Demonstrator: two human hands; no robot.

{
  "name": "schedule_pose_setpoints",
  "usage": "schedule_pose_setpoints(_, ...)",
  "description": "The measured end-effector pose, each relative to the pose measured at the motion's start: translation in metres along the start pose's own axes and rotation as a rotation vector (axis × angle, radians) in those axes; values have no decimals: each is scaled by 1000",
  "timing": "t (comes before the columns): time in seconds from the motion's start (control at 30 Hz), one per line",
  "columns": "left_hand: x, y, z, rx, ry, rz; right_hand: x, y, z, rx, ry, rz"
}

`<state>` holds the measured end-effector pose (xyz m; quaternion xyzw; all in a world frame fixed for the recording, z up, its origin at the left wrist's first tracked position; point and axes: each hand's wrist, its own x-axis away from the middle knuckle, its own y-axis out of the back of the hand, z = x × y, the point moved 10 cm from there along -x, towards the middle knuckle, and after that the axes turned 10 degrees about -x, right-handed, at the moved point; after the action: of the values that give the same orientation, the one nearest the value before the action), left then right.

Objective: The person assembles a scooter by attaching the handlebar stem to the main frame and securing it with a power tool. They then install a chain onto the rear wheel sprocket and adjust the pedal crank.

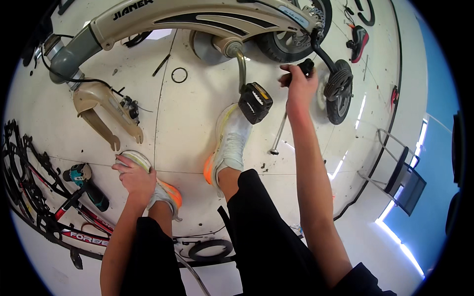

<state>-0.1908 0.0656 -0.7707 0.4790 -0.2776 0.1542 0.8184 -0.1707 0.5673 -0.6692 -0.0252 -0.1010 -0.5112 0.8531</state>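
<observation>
My right hand [300, 81] reaches out to the right of the pedal, fingers closed round a small black part [307, 66] whose kind I cannot make out. A thin metal rod [279, 132] with a wider end shows below that wrist; whether it joins the black part is hidden. Over the toe of my left shoe [170, 193], my left hand [136, 178] rests with fingers stretched and nothing in it. Ahead lies a beige bike frame [197, 19] with a crank and black pedal [255, 102]. Its beige fork [101, 106] points toward me at the left.
A teal and black cordless drill [86, 185] lies left of my hand, beside a red and black bike frame [84, 237]. Small training wheels [338, 93] stand right of my right hand. A black ring [179, 75], a shoe [359, 43] and a chair [405, 182] are around.
</observation>
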Motion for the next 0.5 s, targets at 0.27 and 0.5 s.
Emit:
schedule_pose_setpoints(0.27, -2, 3, 1, -52, -19, 7, -79, 19, -2, -389, -155, -90)
schedule_pose_setpoints(0.5, -1, 7, 3, 70, -1, 156, -91, 10, 1, -134, -98, -130)
